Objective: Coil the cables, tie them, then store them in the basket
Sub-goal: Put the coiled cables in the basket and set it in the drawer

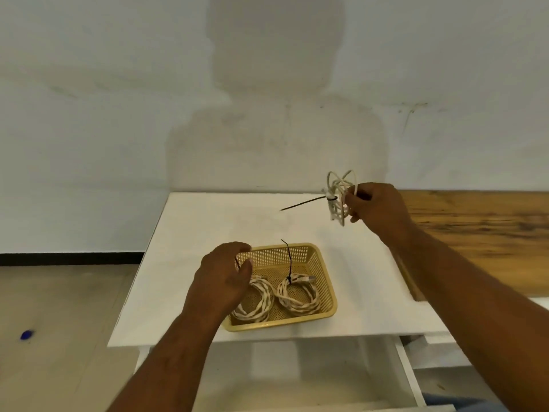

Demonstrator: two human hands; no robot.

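A yellow mesh basket [326,281] sits near the front of the white table [193,233]. Two coiled white cables lie in it: a left coil [258,303] and a right coil [300,296] whose black tie [287,258] stands upright. My left hand [221,281] hovers over the basket's left end, fingers curled, and pinches the thin black tie tail [237,263] of the left coil. Above the table's back right, my right hand [375,205] grips a third coiled white cable [338,193]. A black tie [303,202] binds this coil, and its tail points left.
A wooden top [481,221] adjoins the white table on the right. An open white drawer [410,373] juts out below the table's front right. The pale wall stands close behind. A small blue object [26,334] lies on the floor to the left.
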